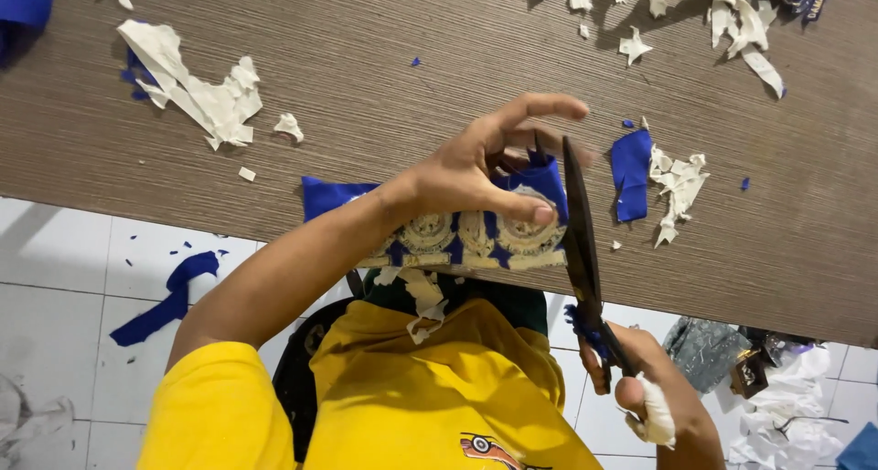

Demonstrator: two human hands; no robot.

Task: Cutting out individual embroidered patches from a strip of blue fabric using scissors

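Observation:
My left hand (480, 173) pinches the right end of a blue fabric strip with gold embroidered medallions (457, 237), holding it at the near edge of the brown wooden table (366, 95). The thumb presses on the cloth and the forefinger is stretched out above it. My right hand (654, 392), with a white wrap on one finger, grips the handles of black scissors (581, 241). Their blades point away from me and lie right beside the strip's end, next to my left thumb. Whether the blades are on the cloth I cannot tell.
White backing scraps (197, 90) and a blue fabric piece (631, 173) lie scattered on the table, with more scraps (736, 17) at the far right. A blue strip (169, 301) lies on the white tiled floor. Cloth and paper clutter (777, 388) sits at the lower right.

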